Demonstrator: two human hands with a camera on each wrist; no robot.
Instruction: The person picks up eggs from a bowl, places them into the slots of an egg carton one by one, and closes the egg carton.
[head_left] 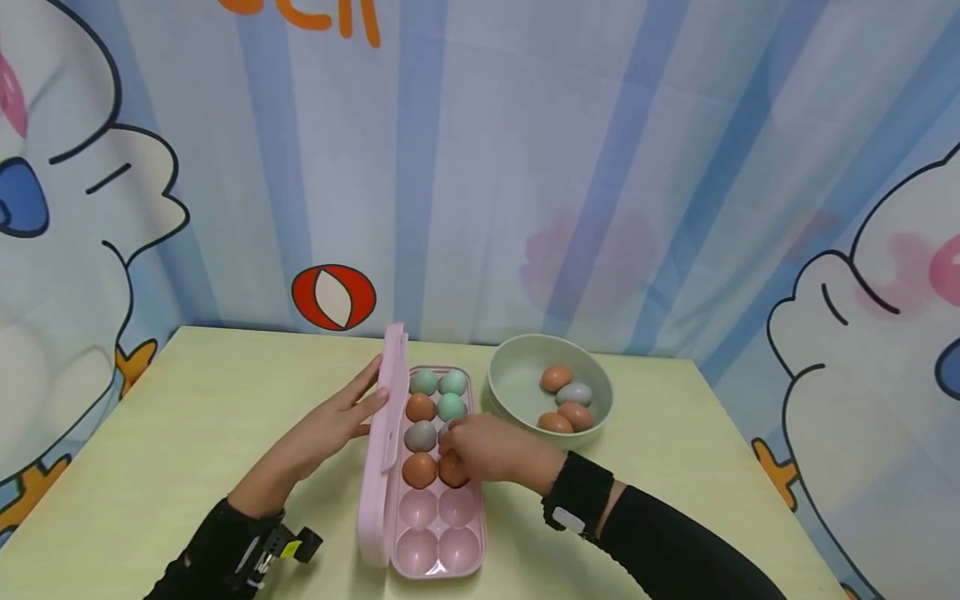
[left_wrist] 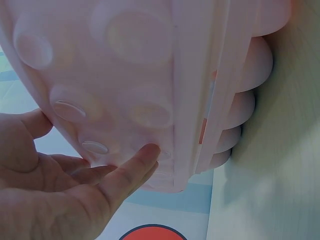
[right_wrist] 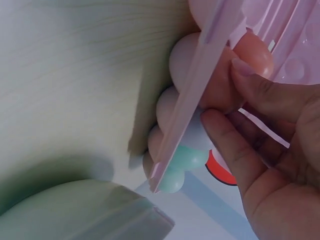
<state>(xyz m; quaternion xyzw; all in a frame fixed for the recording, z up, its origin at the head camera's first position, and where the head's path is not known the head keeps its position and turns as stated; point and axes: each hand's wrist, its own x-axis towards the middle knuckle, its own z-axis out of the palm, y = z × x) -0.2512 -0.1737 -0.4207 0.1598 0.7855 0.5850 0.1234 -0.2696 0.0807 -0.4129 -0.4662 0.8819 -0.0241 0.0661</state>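
A pink egg carton (head_left: 480, 533) stands on the table with its lid (head_left: 372, 500) raised nearly upright. My left hand (head_left: 330, 429) holds that lid, the thumb at its rim and the other fingers along its outer face. Green, brown and grey eggs fill the far rows of cups. My right hand (head_left: 487, 450) pinches a brown egg (right_wrist: 220, 85) between thumb and fingers, low in a right-column cup. Beside it sits another brown egg (head_left: 419, 471). A grey egg (head_left: 420, 436) lies one row farther, its right neighbour partly covered by my right hand.
Right of the carton stands a pale green bowl (head_left: 517, 358) with several brown and grey eggs inside. The two nearest rows of carton cups (head_left: 416, 550) are bare. A printed cartoon curtain (head_left: 480, 167) hangs behind the yellow table (head_left: 652, 500).
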